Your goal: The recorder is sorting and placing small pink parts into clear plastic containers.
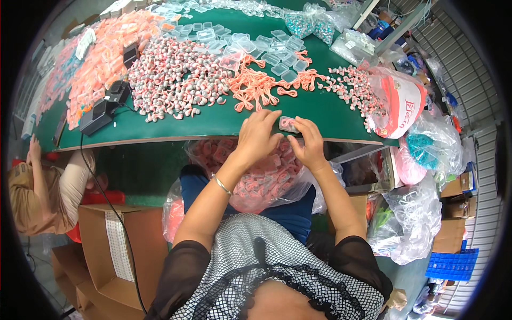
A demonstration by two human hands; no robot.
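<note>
the left hand (260, 133) curves loosely, empty, just left of a small clear rectangular plastic case (287, 125), pink inside; the right hand (309, 143) touches its edge; gripping or not, i cannot tell

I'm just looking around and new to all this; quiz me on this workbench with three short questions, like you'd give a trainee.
1. Multiple choice: what is the right hand touching? A) a cardboard carton B) a small clear case C) a white bracelet box
2. True or false: the peach cords lie right of the larger grey-and-pink heap.
3. Fill in: the bracelet is on the ____ wrist.

Key: 1. B; 2. True; 3. left
</note>
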